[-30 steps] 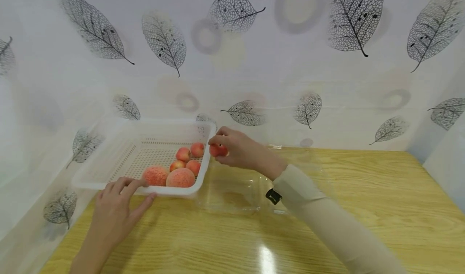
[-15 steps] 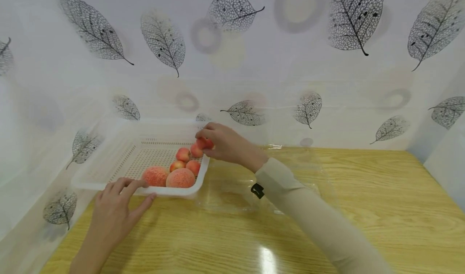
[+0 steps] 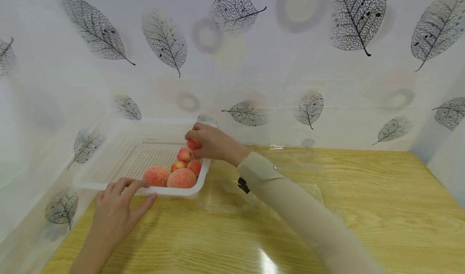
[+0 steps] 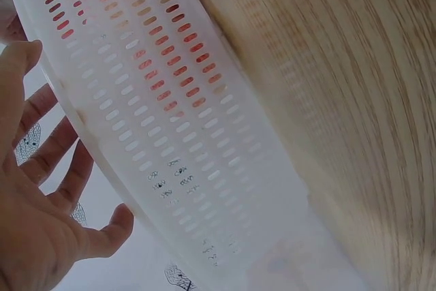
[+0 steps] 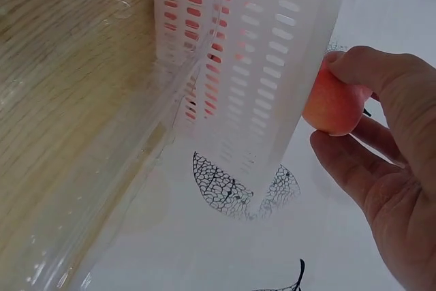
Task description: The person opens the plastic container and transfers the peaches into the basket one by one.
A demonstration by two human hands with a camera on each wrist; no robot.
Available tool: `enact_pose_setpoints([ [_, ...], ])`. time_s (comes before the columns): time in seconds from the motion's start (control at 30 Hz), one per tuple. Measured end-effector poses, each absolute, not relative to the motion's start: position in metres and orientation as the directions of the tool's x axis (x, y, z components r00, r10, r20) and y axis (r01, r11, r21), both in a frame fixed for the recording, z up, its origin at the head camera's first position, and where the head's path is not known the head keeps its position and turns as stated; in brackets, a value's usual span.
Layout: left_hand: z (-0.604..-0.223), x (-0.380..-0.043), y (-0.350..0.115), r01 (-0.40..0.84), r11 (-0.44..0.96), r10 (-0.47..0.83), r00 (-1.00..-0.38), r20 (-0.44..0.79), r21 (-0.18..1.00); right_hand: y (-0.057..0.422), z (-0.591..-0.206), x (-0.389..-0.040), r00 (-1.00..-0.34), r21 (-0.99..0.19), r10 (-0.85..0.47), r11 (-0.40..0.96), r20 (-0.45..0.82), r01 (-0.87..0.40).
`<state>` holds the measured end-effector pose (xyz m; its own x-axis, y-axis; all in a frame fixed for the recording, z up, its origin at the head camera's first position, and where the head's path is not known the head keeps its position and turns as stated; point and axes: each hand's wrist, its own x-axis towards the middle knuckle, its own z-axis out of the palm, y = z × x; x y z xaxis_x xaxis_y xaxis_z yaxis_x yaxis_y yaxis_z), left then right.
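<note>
My right hand [image 3: 214, 143] pinches a small red apple [image 5: 332, 103] between thumb and fingers, over the back right corner of a white plastic basket [image 3: 170, 191]. In the basket's right part lie more small apples [image 3: 184, 154] and two larger, rough-skinned peaches [image 3: 181, 178] near the front wall. One apple is partly hidden behind my right hand. My left hand [image 3: 115, 209] rests at the basket's front rim, fingers spread over it and thumb outside. In the left wrist view those fingers [image 4: 58, 148] lie loosely along the rim.
A clear plastic container [image 3: 229, 197] stands right of the basket on the wooden table [image 3: 203, 237], partly under my right forearm. Its edge [image 5: 122, 189] runs beside the basket in the right wrist view. A leaf-patterned curtain [image 3: 254, 64] hangs behind.
My right hand has carried the apple leftward, from outside the basket's right rim to over its back right corner. My left hand has stayed on the front rim.
</note>
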<state>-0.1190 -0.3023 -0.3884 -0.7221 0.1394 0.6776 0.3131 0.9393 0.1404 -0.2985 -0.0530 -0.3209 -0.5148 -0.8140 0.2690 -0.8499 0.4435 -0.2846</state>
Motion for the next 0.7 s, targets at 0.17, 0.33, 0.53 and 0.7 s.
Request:
enact_pose_setpoints([
  [0.17,-0.389,-0.119,-0.302,0.316,0.939,0.143,-0.724,0.675,0.139,-0.065,-0.323,-0.303,-0.52,-0.268,-0.827,0.462,0.215,-0.845],
  [0.33,-0.389,-0.119,-0.303,0.324,0.937,0.151,-0.717,0.681,0.133,-0.075,-0.332,-0.311,-0.536,-0.252,-0.827,0.489,0.173,-0.835],
  [0.53,-0.389,-0.121,-0.303,0.318,0.938,0.147,-0.721,0.677,0.136,-0.075,-0.341,-0.311,-0.566,-0.243,-0.809,0.524,0.156,-0.816],
  [0.7,-0.389,-0.12,-0.303,0.321,0.938,0.148,-0.709,0.689,0.129,-0.075,-0.342,-0.308,-0.583,-0.27,-0.797,0.534,0.155,-0.801],
])
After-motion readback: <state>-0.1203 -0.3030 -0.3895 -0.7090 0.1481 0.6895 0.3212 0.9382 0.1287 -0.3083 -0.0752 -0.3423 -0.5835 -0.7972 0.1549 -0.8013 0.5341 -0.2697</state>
